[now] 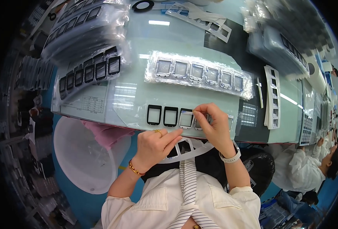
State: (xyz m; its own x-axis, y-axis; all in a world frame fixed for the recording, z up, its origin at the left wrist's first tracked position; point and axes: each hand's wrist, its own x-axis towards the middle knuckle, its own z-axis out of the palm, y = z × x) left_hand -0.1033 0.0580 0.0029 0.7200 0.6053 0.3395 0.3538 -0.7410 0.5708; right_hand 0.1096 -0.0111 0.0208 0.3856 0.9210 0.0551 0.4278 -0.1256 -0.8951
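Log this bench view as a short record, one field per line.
Left hand: fingertips at the lower edge of a dark rectangular frame with a pale bottom
Right hand: thumb and index finger at that frame's upper right corner; grip unclear
Left of that frame: two black rectangular frames side by side
Beyond: clear plastic tray holding six grey-rimmed rectangular pieces
Lower left: round white plastic tub, pink material at one side

Left hand [152, 148] low, fingers [173, 137] extended rightward; right hand [216, 124] higher, thumb [201, 120] and forefinger [206, 108] curved; forearms [238, 173] angled inward
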